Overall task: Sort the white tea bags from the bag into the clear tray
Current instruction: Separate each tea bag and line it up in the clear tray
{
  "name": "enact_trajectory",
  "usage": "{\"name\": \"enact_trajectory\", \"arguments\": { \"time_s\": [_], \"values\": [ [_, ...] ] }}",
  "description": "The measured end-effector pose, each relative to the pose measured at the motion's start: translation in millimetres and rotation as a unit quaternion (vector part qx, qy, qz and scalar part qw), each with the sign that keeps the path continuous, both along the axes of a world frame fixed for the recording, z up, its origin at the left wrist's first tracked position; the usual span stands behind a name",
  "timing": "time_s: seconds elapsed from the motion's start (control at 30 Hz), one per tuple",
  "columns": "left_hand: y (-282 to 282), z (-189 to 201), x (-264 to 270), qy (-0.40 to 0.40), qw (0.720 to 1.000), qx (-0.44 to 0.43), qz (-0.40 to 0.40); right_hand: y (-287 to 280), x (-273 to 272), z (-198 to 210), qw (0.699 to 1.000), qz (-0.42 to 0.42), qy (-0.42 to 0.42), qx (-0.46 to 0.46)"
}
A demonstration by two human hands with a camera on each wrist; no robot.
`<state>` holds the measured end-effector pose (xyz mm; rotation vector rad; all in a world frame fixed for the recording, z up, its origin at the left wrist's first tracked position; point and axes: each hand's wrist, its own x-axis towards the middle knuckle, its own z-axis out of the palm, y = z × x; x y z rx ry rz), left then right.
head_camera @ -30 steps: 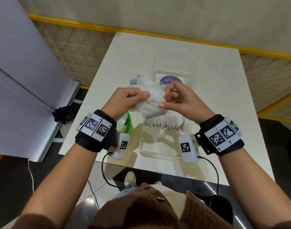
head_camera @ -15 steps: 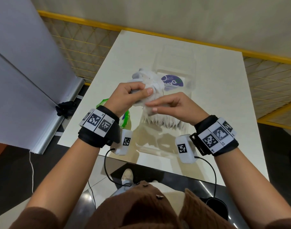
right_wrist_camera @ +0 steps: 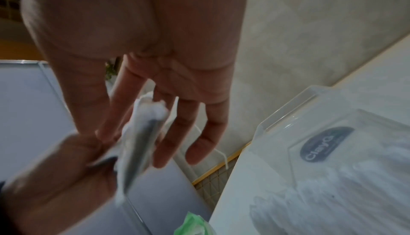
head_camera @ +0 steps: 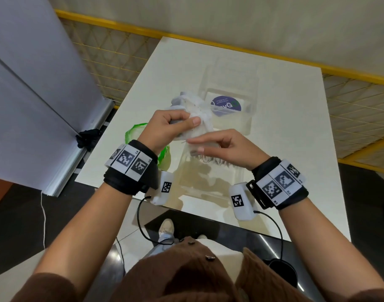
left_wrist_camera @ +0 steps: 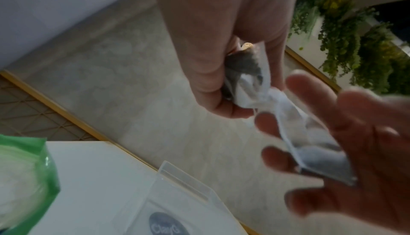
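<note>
Both hands have dropped lower and closer to the clear tray [head_camera: 210,188] since a second ago; the right hand [head_camera: 228,149] has gone from a raised pinch to fingers stretched flatter over the row of bags. Step in hand: peeling one tea bag [left_wrist_camera: 319,149] off the bunch of white tea bags [head_camera: 193,118]. Left hand [head_camera: 167,129] is curled tight around that bunch, thumb pressed on top, held just above the tray's far half. Right hand has its thumb and fingers lightly closed on a single bag, other fingers loose; the wrist views show that bag not yet clear of the bunch. My read: next move is to pull it free and stand it in the row [head_camera: 210,160] in the tray without knocking the filed ones over, strings may tangle. Counts: two hands, one tray, one clear lid or second container with a purple label [head_camera: 227,104] behind it on the tabletop [head_camera: 295,127], one green bag [head_camera: 134,131] left of the tray. Bags in the bunch and row: several, too blurred to count.
</note>
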<state>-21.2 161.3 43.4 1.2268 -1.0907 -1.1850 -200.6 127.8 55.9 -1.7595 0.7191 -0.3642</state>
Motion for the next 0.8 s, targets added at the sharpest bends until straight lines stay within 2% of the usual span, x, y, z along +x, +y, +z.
{"name": "enact_trajectory", "arguments": {
  "time_s": [0.17, 0.3, 0.53, 0.6, 0.7, 0.8],
  "values": [
    [4, 2, -4, -0.011, 1.000, -0.001, -0.020, -2, -1, 2, 0.998, -0.042, -0.032, 0.016],
    [1, 10, -1, 0.037, 0.999, 0.002, 0.019, 2, 0, -4, 0.999, -0.036, -0.013, -0.012],
    [1, 2, 5, 0.057, 0.998, 0.021, 0.031, -1, -1, -3, 0.999, -0.014, 0.007, -0.035],
    [2, -1, 8, 0.042, 0.998, 0.024, 0.046, -4, -3, -3, 0.997, -0.045, -0.002, -0.057],
    [3, -3, 10, 0.015, 0.997, 0.024, 0.073, -13, -4, -1, 0.984, -0.137, -0.006, -0.110],
    [3, -7, 14, -0.023, 0.997, 0.029, 0.073, -17, 5, 7, 0.980, -0.149, -0.011, -0.129]
  ]
}}
